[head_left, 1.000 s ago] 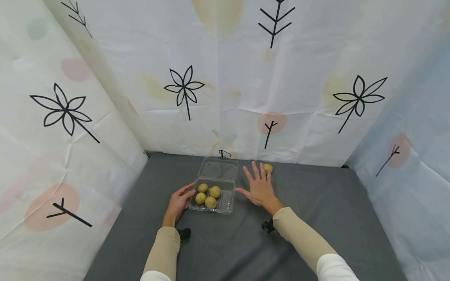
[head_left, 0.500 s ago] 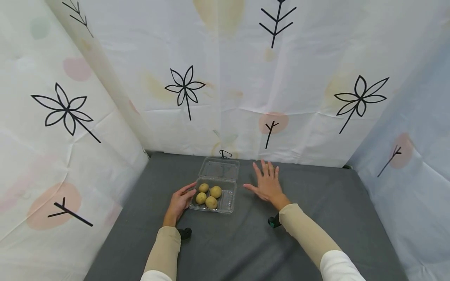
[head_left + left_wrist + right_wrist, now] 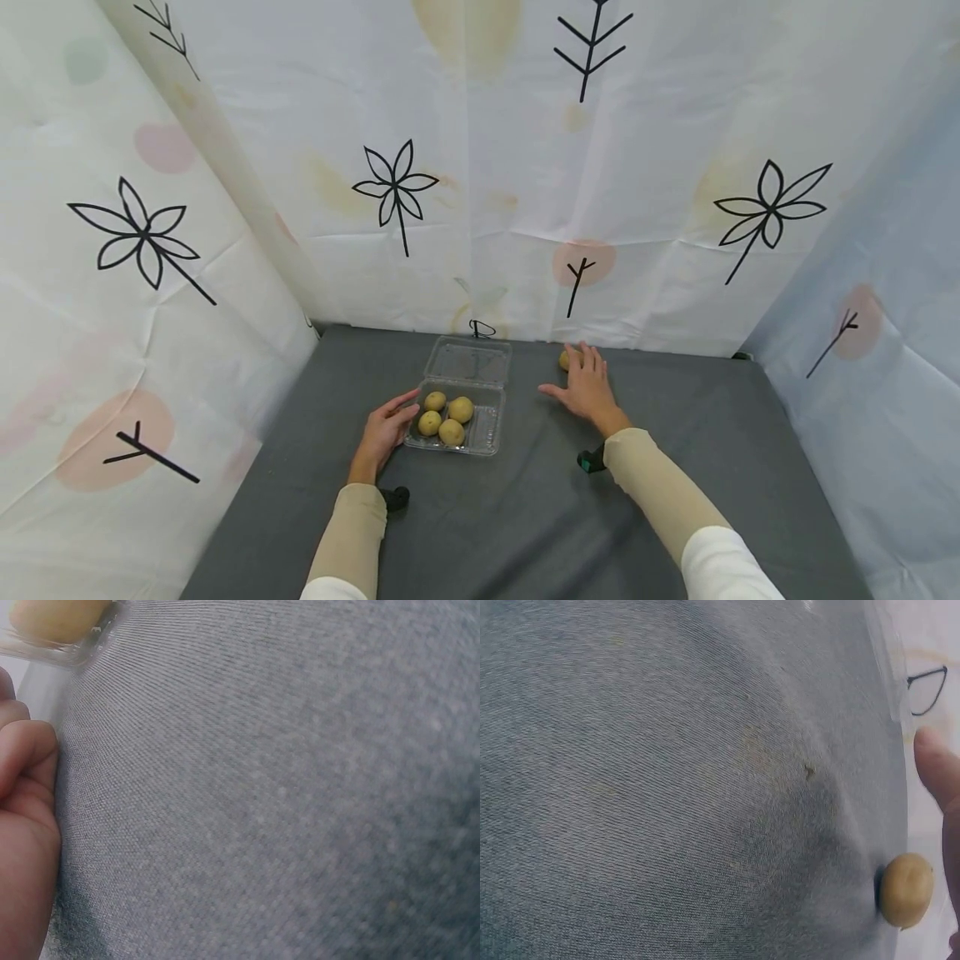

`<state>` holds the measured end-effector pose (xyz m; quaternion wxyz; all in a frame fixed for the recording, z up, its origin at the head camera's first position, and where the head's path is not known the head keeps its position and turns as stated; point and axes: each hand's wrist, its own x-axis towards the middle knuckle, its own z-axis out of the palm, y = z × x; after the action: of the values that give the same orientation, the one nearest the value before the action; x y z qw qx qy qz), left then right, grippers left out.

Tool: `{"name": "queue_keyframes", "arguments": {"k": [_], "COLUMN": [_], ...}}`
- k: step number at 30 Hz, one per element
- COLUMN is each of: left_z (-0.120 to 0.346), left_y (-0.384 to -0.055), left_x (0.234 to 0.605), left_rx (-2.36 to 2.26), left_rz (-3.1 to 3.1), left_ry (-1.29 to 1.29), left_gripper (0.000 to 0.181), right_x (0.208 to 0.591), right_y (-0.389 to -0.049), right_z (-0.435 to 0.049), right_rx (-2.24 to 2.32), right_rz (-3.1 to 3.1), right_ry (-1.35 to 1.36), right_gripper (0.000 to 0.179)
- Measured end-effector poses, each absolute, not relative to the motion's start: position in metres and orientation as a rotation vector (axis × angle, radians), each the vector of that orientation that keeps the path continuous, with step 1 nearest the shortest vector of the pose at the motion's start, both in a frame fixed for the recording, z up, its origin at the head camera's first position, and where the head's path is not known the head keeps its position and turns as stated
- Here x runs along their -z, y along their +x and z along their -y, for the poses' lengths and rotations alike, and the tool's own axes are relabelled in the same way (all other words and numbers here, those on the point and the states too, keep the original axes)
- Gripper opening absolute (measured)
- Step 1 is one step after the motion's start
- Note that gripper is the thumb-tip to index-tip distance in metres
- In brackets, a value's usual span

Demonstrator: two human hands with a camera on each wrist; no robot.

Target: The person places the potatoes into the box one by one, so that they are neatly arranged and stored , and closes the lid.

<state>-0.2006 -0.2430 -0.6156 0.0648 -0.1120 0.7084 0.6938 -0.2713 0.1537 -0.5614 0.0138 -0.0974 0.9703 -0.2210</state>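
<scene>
On the grey fabric-covered worktop [image 3: 465, 525]: clear plastic hinged container [image 3: 487, 430], four round yellow-brown potatoes [image 3: 461, 409] inside. Left hand [image 3: 384, 429] relaxed at its left edge. Right hand [image 3: 588, 390], thumb spread, at lone yellow-brown potato [image 3: 906, 890] near back; contact unclear.

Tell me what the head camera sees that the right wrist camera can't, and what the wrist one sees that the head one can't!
Only the head view: the left hand at the box, four round yellow-brown things inside it, and big black flower drawings.

Only the right wrist view: a tiny dark speck on the cloth, and the lone round thing with no fingers covering it.

Both: part of the right hand, that lone round thing, grey cloth, a small looped drawing, and clear plastic, probably the box in each.
</scene>
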Motion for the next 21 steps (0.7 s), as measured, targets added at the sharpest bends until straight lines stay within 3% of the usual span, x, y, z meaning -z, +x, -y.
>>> {"name": "queue_keyframes", "arguments": {"k": [21], "left_z": [0.243], "left_y": [-0.199], "left_x": [0.615], "left_rx": [-2.095], "left_rz": [-2.137], "left_ry": [-0.331], "left_gripper": [0.041], "right_x": [0.570], "right_y": [-0.294], "right_z": [-0.167], "right_rx": [1.017], "right_rz": [-2.948], "right_ry": [-0.209], "right_gripper": [0.086]}}
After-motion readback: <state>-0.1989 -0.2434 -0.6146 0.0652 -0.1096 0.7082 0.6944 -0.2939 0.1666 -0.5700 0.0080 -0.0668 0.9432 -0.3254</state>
